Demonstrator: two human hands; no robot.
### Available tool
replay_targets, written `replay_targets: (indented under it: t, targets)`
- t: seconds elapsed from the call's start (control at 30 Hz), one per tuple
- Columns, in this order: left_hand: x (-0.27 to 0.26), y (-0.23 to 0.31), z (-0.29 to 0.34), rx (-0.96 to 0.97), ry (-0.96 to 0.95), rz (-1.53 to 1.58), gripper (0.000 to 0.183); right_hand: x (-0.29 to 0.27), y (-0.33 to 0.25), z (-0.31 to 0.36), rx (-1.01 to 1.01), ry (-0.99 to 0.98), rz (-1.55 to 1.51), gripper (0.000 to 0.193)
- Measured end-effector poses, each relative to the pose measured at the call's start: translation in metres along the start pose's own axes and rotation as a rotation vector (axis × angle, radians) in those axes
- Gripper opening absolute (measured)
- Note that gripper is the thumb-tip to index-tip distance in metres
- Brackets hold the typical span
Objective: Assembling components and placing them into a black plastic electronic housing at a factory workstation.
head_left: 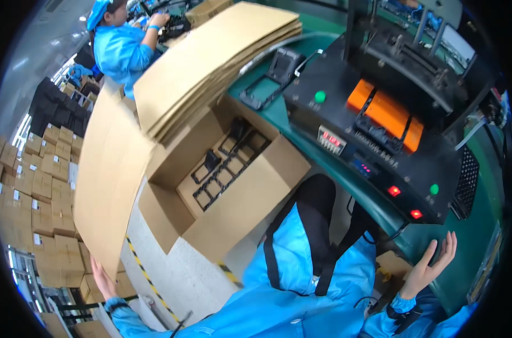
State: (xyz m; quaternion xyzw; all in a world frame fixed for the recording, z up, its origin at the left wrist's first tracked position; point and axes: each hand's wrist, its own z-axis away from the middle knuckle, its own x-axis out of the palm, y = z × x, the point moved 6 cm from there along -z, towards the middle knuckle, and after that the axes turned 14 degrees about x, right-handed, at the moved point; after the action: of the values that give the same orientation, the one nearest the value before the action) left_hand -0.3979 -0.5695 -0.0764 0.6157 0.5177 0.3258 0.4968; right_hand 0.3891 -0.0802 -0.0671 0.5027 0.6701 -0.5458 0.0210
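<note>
A large cardboard sheet (109,174) slopes down on my left, bowed by the lens. My left hand (102,280) is at its lower corner, fingers straight along the edge and thumb hidden; it appears to hold the sheet there. My right hand (433,266) hovers by the green table's front edge, fingers apart and nothing in them. Between my arms and the stack stands an open carton (236,217), with black plastic frames (225,180) lying on its bottom.
A stack of cardboard sheets (211,62) lies beyond the carton. On the green table (267,115) stand a black machine (346,121) with lit buttons and an orange block (385,115), and black plastic parts (281,67). A co-worker (118,48) works at far left; stacked cartons (47,197) line the left.
</note>
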Motion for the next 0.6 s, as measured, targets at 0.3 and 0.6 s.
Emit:
replay_targets:
  t: [0.3,0.6]
  targets:
    - [-0.032,-0.055,0.139,-0.266,0.203,0.126,0.058,0.004,0.001,0.004,-0.12,-0.001,0.124,0.035]
    - [0.162,-0.068,0.039,-0.23,0.147,0.148,0.062,-0.002,0.003,0.011,-0.12,0.006,0.222,0.036]
